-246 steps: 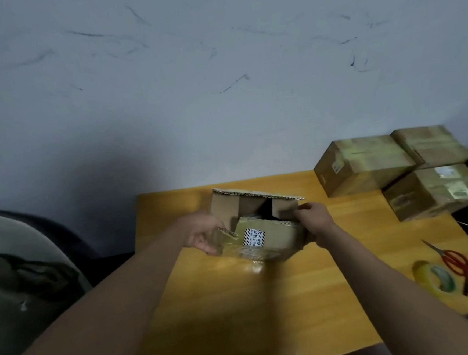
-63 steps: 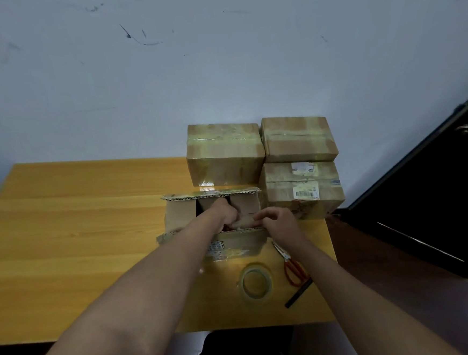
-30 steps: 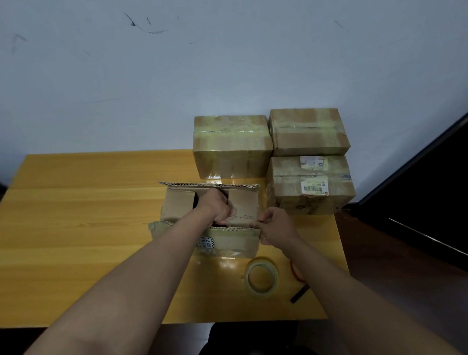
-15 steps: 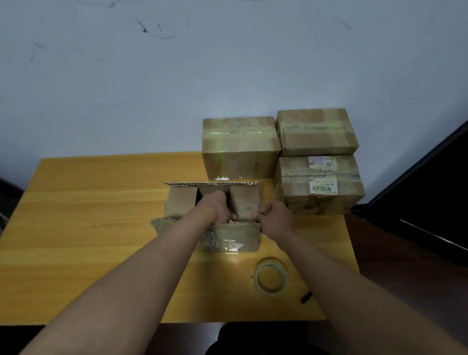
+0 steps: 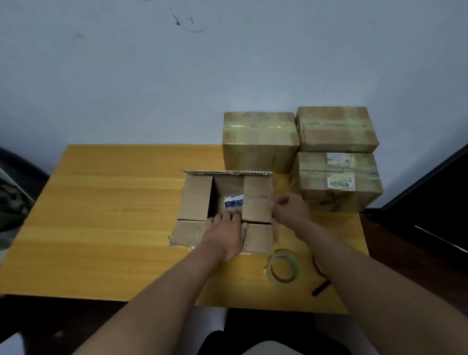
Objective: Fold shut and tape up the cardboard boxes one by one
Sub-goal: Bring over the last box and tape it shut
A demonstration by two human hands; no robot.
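An open cardboard box (image 5: 198, 199) sits on the wooden table (image 5: 104, 215), its far flap upright and both side flaps folded inward. A blue and white item (image 5: 233, 201) shows through the gap between them. My left hand (image 5: 226, 234) lies flat on the near flap, fingers straight and reaching the gap. My right hand (image 5: 290, 209) is at the box's right edge, with curled fingers pinching the right side flap. A roll of clear tape (image 5: 284, 267) lies just in front of the box.
Three taped boxes stand at the back right: one (image 5: 260, 138) behind the open box, one (image 5: 335, 127) stacked on another (image 5: 339, 183). Scissors (image 5: 321, 288) lie by the tape, mostly hidden under my right forearm. A dark door is on the right.
My left hand came out of the box and now lies flat on the near flap. The side flaps have folded further inward. My right hand stays at the right edge.
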